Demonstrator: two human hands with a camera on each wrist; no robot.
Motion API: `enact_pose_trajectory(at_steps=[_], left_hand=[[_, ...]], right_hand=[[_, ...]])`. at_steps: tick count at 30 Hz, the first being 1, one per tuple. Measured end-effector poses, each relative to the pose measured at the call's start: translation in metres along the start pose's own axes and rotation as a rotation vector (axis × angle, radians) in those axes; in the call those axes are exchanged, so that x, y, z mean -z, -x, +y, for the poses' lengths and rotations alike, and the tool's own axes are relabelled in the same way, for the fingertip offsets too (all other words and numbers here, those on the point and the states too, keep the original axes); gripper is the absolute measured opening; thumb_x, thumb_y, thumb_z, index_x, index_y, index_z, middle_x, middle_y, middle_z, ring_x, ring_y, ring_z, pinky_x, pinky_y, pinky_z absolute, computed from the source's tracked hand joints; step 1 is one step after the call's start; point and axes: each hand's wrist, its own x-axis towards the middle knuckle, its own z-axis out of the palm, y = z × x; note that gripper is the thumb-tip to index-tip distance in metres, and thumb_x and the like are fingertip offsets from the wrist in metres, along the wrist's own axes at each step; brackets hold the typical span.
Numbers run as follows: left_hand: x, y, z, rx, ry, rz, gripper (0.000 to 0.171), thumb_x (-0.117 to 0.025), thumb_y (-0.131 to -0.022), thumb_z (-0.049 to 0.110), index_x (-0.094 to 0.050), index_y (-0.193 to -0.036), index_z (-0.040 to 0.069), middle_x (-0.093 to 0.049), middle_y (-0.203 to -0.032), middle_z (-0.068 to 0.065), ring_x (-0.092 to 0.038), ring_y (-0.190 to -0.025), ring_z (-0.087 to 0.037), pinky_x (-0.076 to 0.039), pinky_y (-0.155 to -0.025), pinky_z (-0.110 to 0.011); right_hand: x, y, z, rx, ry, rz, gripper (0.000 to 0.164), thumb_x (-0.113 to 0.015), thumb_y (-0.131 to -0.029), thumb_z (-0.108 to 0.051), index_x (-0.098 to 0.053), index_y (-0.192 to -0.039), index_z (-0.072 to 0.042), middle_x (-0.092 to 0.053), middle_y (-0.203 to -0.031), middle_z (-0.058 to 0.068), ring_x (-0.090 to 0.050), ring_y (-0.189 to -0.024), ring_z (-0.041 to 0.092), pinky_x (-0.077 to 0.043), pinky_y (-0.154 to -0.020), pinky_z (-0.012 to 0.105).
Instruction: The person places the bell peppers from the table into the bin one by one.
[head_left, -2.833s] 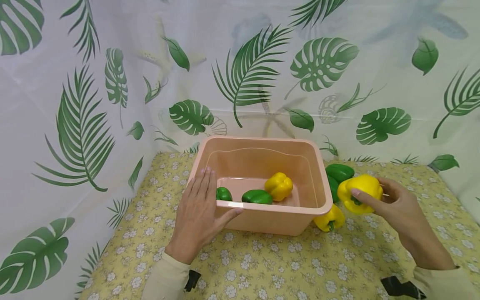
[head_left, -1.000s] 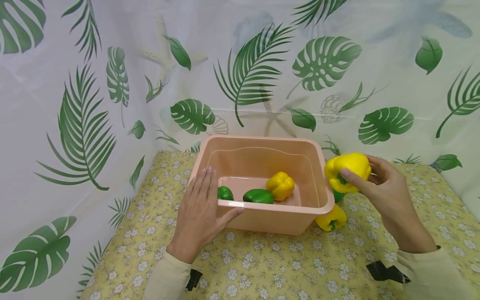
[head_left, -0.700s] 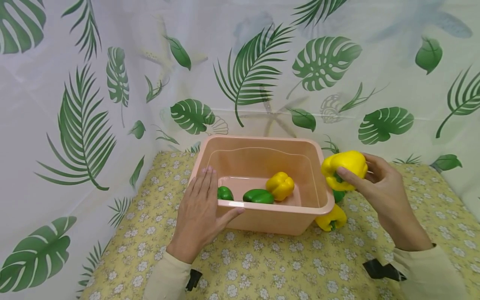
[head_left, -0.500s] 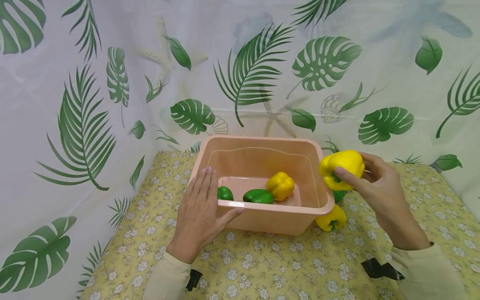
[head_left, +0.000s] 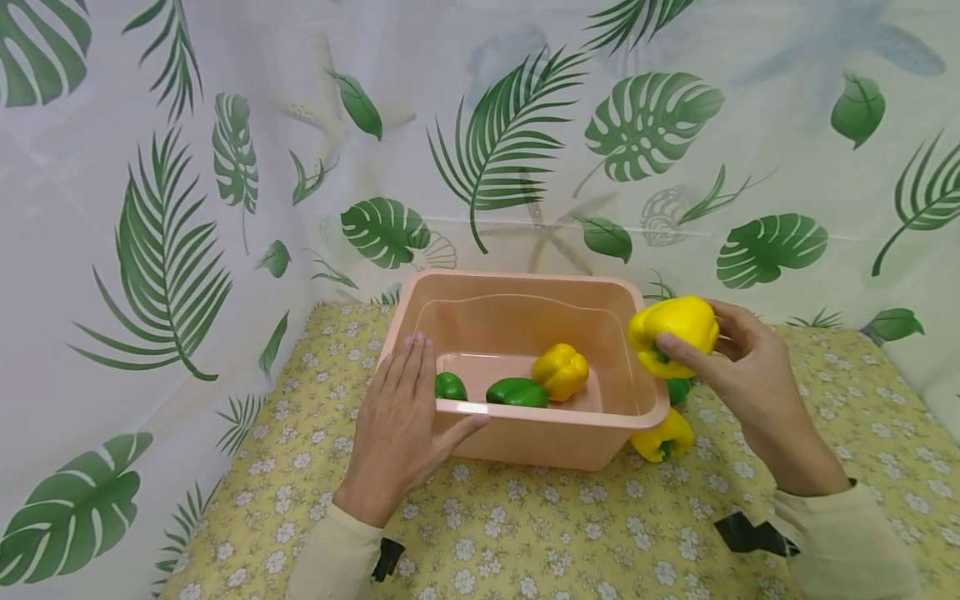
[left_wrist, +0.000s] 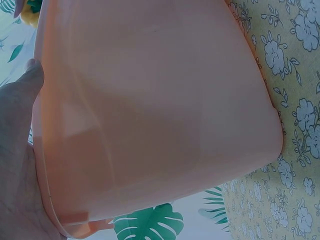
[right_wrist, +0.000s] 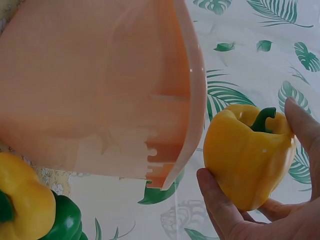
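Note:
My right hand [head_left: 753,375] grips a yellow bell pepper [head_left: 675,333] between thumb and fingers. It is held at the right rim of a pink plastic bin [head_left: 532,437] and overlaps that rim in the head view. The right wrist view shows the same pepper [right_wrist: 250,157] with its green stem upward, beside the bin wall. My left hand [head_left: 397,417] lies flat over the bin's front left corner, fingers straight and thumb along the front rim. Inside the bin are a yellow pepper [head_left: 561,372], a green pepper [head_left: 517,392] and another green pepper [head_left: 451,387], partly hidden.
Outside the bin's right side lie a yellow pepper [head_left: 663,435] and a green pepper [head_left: 678,390], mostly hidden behind the held one. A flowered yellow cloth [head_left: 495,533] covers the table. A leaf-print curtain [head_left: 510,167] stands behind and at the left.
My right hand has lifted the yellow pepper from beside the bin and carried it left to the right rim, slowly at the end. The left hand keeps its place on the bin.

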Motion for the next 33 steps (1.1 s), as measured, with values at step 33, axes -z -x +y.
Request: enact_pose_trajectory(at_steps=[33], left_hand=[[0.0002,-0.0005,-0.0001,-0.002,0.001,0.005,0.109,-0.037,-0.092,0.080,-0.023,-0.157,-0.006,-0.021,-0.163,-0.021,-0.025,-0.152,-0.033,-0.017,-0.126,-0.043]], right_hand=[[-0.0072,-0.0011,-0.0075,0.019,0.033,-0.013,0.071,-0.075,-0.095,-0.029,-0.041,-0.153,-0.007,-0.051,-0.140,0.010,-0.050,-0.109,0.017,-0.051,-0.076,0.013]])
